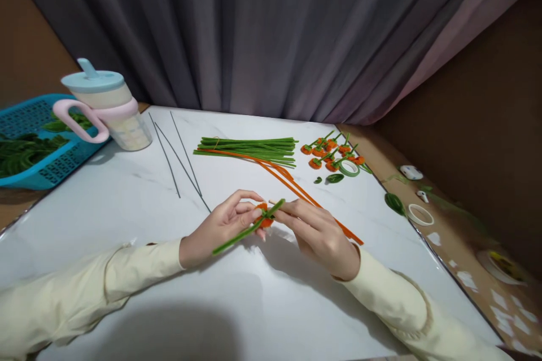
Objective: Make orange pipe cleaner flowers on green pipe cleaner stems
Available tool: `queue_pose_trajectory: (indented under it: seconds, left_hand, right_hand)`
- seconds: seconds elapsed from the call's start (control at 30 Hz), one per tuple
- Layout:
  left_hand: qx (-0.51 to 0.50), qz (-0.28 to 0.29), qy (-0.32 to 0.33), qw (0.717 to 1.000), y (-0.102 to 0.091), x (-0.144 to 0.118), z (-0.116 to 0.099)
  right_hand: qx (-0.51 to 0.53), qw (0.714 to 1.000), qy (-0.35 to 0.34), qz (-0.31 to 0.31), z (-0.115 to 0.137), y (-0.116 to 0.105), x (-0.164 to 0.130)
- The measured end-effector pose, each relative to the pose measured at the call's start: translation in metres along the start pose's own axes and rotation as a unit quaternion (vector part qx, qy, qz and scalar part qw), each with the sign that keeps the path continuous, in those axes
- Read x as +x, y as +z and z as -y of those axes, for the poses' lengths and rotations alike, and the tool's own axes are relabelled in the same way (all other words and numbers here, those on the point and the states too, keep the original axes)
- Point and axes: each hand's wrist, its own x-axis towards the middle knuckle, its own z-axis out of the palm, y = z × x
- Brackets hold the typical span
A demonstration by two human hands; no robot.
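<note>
1. While both our hands meet over the white worktop [127, 197], the left hand [220, 228] and right hand [317, 234] share one small piece: an orange coil [266, 220] on a green pipe cleaner [241, 232].
2. Left grip: fingertips clenched on the orange coil and the stem just below it. Stem runs down-left from the coil, under the left fingers, tilted, free end above the worktop.
3. Right grip: thumb and forefinger pinching the upper end of the green pipe cleaner at the coil. Other fingers loosely curled.
4. Piece sits near mid-worktop, between the two hands, just lifted off the surface; we can't tell whether it touches.
5. Orange pipe cleaners [296, 189] lie behind the right hand, running from the green bundle [249, 149] diagonally to the right wrist.
6. Finished orange flowers [328, 152] heaped right of the bundle; green tape roll [349, 168] beside them, loose green leaves [334, 178] in front.
7. Thin dark wires [178, 161] lie left of the bundle.
8. Far left: lidded cup with pink handle [105, 107] beside a blue basket [38, 169] of green leaves.
9. Right edge, off the worktop: white tape ring [420, 214].
</note>
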Motion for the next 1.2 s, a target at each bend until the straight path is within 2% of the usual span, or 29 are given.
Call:
queue_pose_trajectory:
  seconds: [0.07,0.2,0.37,0.5,0.7,0.83,1.0,1.2]
  left_hand:
    - [0.005,-0.003,0.006,1.000,0.000,0.000,0.000]
    - [0.034,0.008,0.027,0.999,0.000,-0.001,-0.001]
    - [0.130,0.014,0.041,0.991,0.000,-0.003,-0.002]
    - [0.181,0.029,0.009,0.983,-0.002,-0.003,-0.004]
    - [0.138,-0.001,-0.056,0.989,0.006,-0.001,-0.014]
    - [0.145,-0.027,-0.055,0.988,0.011,-0.004,-0.015]
    - [0.233,-0.024,-0.012,0.972,0.011,-0.008,-0.016]
    - [0.237,-0.032,-0.020,0.971,0.007,-0.005,-0.018]
  right_hand:
    - [-0.001,1.000,-0.004,-0.017,-0.001,0.003,0.000]
    - [0.024,0.999,0.027,-0.001,-0.002,0.002,0.003]
    - [0.037,0.999,0.013,-0.002,-0.001,0.000,0.001]
    - [0.011,1.000,-0.025,-0.013,0.000,0.000,0.000]
    - [-0.041,0.997,-0.068,-0.007,0.002,0.002,0.000]
    - [-0.029,0.998,-0.047,-0.003,0.004,0.005,-0.001]
    - [-0.008,1.000,-0.015,-0.005,0.006,0.009,-0.004]
    - [0.052,0.998,0.035,-0.006,0.003,0.009,-0.003]
